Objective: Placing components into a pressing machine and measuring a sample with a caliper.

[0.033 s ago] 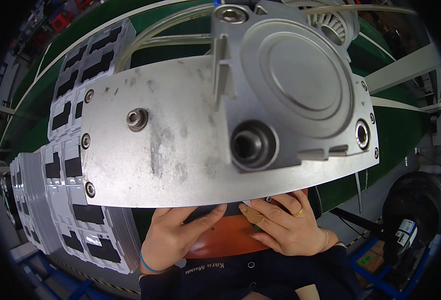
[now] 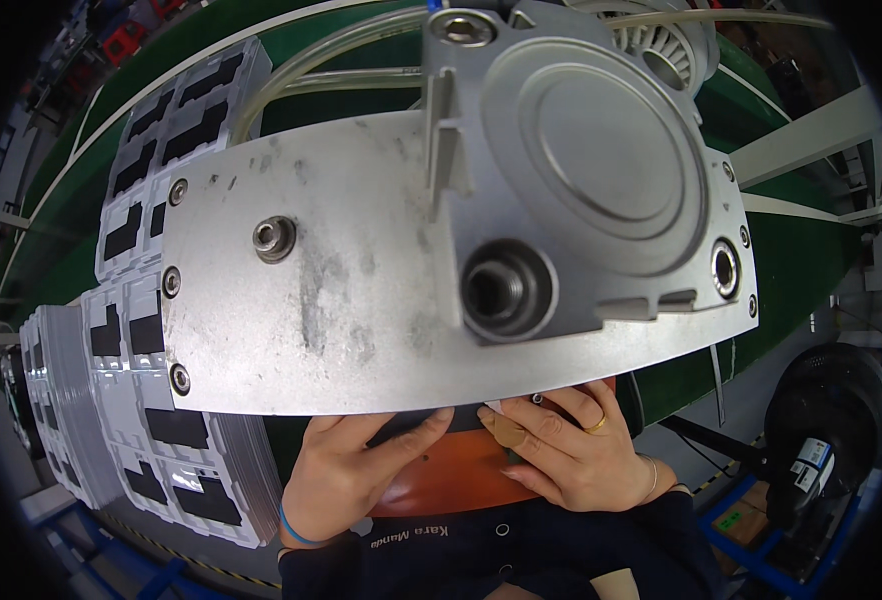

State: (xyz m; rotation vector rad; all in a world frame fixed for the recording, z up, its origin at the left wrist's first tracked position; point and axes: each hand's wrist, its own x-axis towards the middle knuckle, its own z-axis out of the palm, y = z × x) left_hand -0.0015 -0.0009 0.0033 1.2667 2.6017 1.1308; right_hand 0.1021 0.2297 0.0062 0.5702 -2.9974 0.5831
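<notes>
A metal press with a broad silver plate [image 2: 361, 300] and a grey cylinder block [image 2: 601, 160] fills the middle. Under its front edge, my left hand [image 2: 341, 475] reaches in over an orange surface [image 2: 451, 475]; its thumb lies beside a dark flat piece [image 2: 401, 425], and the other fingertips are hidden behind the plate. My right hand [image 2: 571, 450] is also at the plate's edge, fingers bent and close together, with a tan covering on one finger. A small white bit [image 2: 492, 407] shows by its fingertips; what it grips is mostly hidden.
To the left stand stacked white trays [image 2: 251, 470] with black L-shaped pieces, and further trays [image 2: 176, 130] lie behind on the green table [image 2: 791, 310]. Clear hoses [image 2: 351, 80] run behind the plate. A black fan [image 2: 826, 420] stands at right.
</notes>
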